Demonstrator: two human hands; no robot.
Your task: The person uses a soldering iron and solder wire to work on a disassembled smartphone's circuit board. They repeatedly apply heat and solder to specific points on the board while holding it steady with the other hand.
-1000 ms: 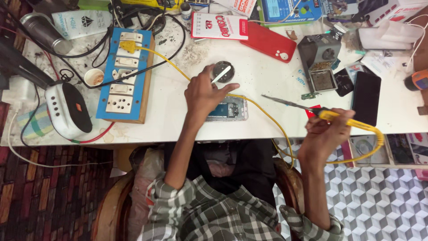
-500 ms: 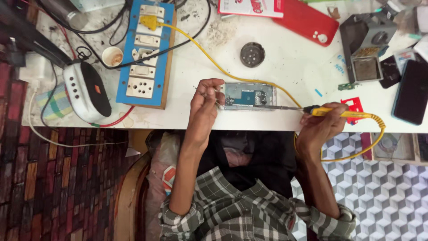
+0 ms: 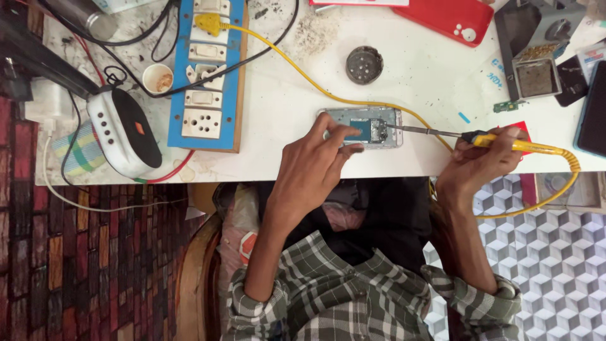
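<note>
Head view, looking straight down. Opened phone (image 3: 363,126) lying flat on the white worktop (image 3: 284,139), close to the near edge, back cover off and board exposed. Left hand (image 3: 315,165) resting on its near left corner, fingers (image 3: 344,136) pressing together onto the frame and pinning it down; whether something small is being pinched between them cannot be told. Right hand (image 3: 476,158) gripping the yellow handle of a soldering iron (image 3: 505,142), fingers clamped round it like a pen, metal tip reaching left and touching the board near the right end of the phone. Yellow cord (image 3: 303,69) trailing from the plug in the blue socket board (image 3: 208,69) at far left, passing behind the phone, looping off the near edge at right.

Judging the phone: light, stiff, thin, probably sliding easily on the smooth top, so steadying by the metal rim rather than the board. Bare circuitry likely fragile and heat-sensitive. Iron best held only by the insulated handle, shaft and tip presumably hot.

Also lying about: round dark tin (image 3: 364,64) beyond the phone, red phone cover (image 3: 451,19) at far right, white speaker (image 3: 120,132) at left.
</note>
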